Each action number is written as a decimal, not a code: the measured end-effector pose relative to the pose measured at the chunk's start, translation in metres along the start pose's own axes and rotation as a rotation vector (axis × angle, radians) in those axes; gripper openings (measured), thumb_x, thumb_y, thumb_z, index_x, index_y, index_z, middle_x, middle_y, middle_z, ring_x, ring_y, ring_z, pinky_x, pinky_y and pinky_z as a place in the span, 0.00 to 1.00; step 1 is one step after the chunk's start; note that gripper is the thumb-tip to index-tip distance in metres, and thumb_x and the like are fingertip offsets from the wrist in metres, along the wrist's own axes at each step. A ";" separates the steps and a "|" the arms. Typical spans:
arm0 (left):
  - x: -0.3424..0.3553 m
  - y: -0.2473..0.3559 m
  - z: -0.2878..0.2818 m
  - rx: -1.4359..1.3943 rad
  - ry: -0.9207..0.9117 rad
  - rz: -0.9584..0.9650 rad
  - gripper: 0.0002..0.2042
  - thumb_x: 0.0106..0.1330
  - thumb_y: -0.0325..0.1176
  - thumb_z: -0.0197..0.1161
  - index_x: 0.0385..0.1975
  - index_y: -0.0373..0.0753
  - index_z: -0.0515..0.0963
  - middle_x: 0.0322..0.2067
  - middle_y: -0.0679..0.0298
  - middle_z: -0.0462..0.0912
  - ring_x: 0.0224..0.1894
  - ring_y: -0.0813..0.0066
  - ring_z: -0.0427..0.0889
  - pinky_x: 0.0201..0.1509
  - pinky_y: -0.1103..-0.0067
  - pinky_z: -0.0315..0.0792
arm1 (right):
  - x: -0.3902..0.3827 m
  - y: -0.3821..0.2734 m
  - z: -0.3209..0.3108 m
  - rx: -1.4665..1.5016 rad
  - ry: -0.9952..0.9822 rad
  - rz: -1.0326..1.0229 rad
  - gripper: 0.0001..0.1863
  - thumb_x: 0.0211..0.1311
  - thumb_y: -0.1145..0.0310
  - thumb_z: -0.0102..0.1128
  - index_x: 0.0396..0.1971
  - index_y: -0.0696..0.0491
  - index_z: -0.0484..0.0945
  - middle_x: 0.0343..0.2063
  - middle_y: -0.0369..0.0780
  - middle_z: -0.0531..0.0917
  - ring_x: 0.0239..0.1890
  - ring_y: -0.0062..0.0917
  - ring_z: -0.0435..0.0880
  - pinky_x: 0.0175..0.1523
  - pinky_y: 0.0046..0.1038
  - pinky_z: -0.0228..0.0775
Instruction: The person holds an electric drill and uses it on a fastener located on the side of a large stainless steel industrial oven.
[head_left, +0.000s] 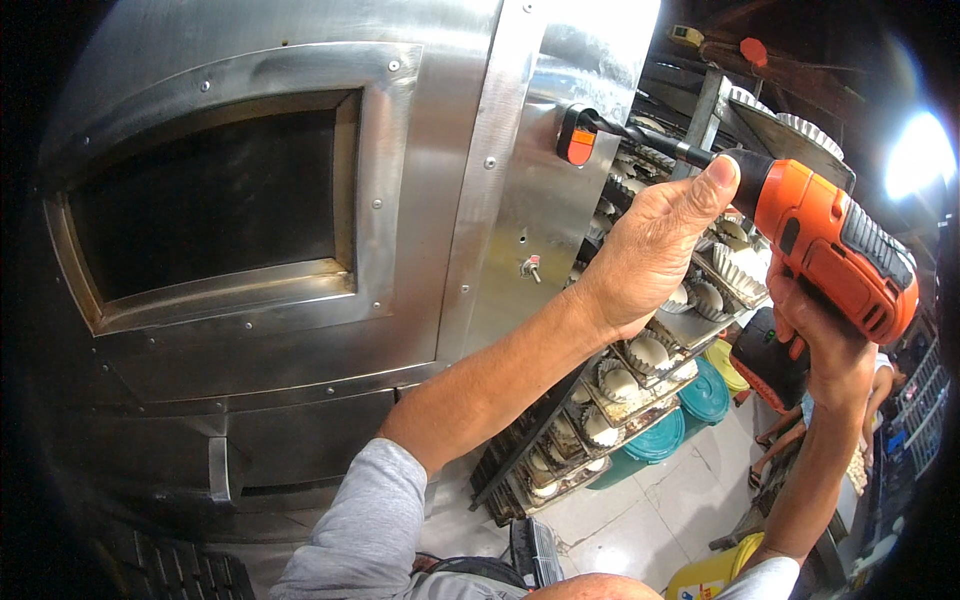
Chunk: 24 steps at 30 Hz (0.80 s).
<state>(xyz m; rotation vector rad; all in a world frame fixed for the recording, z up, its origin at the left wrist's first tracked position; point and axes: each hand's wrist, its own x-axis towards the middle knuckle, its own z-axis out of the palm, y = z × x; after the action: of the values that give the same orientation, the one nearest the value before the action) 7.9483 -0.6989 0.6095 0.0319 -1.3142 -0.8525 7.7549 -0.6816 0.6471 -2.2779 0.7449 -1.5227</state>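
An orange and black cordless drill (pixel 825 225) is held up at the right, tilted with its nose toward the steel cabinet. My right hand (pixel 825 325) is wrapped round its handle, above the dark battery (pixel 770 360). My left hand (pixel 670 225) closes on the drill's front end, thumb lying along the black chuck. From the chuck a long dark drill bit (pixel 640 134) runs left to a black and orange oval fitting (pixel 578 135) on the steel side panel (pixel 525 200). Whether the bit's tip touches the fitting or the panel behind it, I cannot tell.
A small toggle switch (pixel 533 268) sits lower on the panel. Left of it is a dark framed window (pixel 210 195). Behind my arms, a rack holds trays of fluted moulds (pixel 620 380). Teal lidded bins (pixel 655 440) stand on the tiled floor. Another person's leg (pixel 785 435) shows farther right.
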 end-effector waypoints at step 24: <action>0.004 0.002 0.001 -0.079 -0.012 -0.029 0.25 0.72 0.57 0.54 0.38 0.38 0.81 0.33 0.73 0.77 0.36 0.88 0.73 0.43 0.86 0.70 | 0.001 -0.008 0.005 0.041 0.007 0.033 0.13 0.52 0.66 0.66 0.36 0.57 0.83 0.21 0.31 0.79 0.19 0.14 0.73 0.24 0.19 0.61</action>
<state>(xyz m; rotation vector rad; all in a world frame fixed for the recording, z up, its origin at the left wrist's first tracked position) 7.9486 -0.6996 0.6142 -0.0169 -1.2931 -0.9299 7.7620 -0.6757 0.6505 -2.2212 0.7428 -1.5180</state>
